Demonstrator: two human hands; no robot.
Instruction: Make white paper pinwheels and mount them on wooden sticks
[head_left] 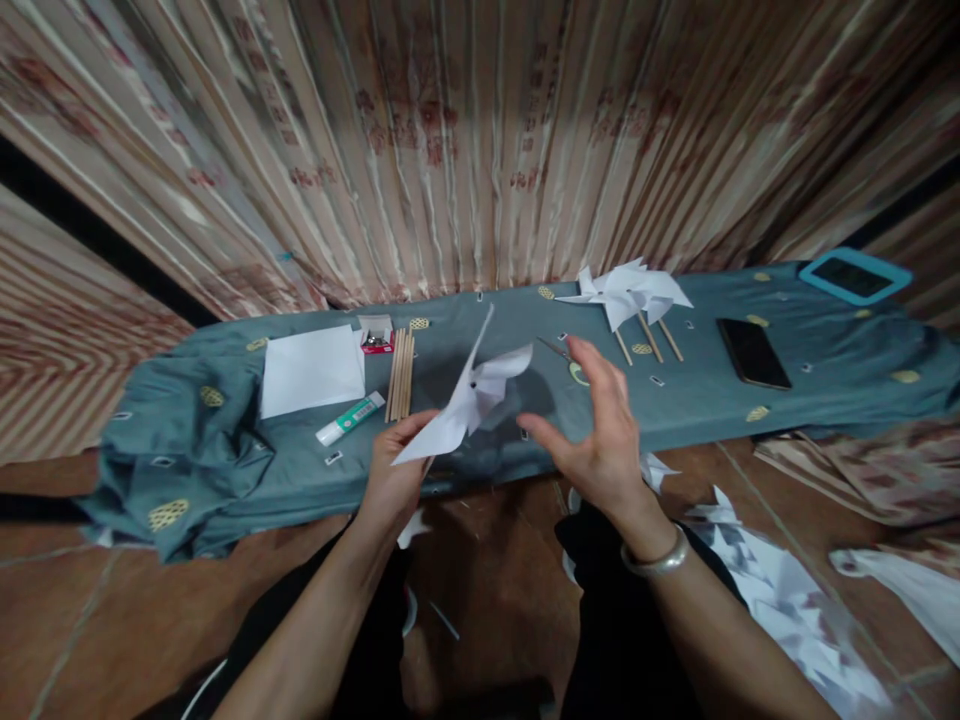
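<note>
A low bench draped in a blue-grey cloth runs across the view in front of a striped curtain. At the left end of the cloth lies a stack of white paper sheets, with a glue tube just beside its lower right corner and a small red box at its upper right. A bundle of wooden sticks lies next to the box. The left hand is held in front of the bench edge, fingers pinched on the lower part of a white paper pinwheel, which is raised above the cloth near the centre. The right hand is just right of the pinwheel, fingers spread and released, not touching it. Scissors lie on the cloth behind that hand. Further right, finished pinwheels on sticks rest on the cloth, then a black phone, then a blue-framed tablet. Paper scraps lie on the floor at lower right
</note>
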